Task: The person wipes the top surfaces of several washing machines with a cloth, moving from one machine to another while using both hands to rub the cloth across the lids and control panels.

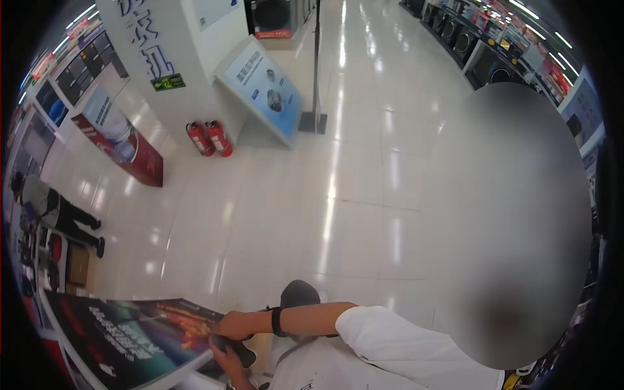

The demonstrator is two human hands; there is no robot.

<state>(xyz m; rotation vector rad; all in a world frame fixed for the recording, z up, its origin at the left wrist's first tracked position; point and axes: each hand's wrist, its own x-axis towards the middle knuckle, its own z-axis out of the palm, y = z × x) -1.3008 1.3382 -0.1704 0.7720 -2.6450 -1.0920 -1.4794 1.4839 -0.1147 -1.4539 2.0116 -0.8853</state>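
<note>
1. While two red fire extinguishers (209,138) are seen well apart, the near left is filled by a dark, glossy printed board (123,338).
2. The bent right hand (235,325) is held just above; its grip cannot be told.
3. Beside the board, a smooth black object (242,354) is grasped by the left hand (227,365), its long axis slanted down rightward.

bare right forearm (309,319) stretched out sideways, dark wristband (277,322) around its wrist, right hand (235,325) just beyond the wristband, fingertips hidden, left hand (227,361) lower than the wristband, thumb and fingers partly hidden
</note>
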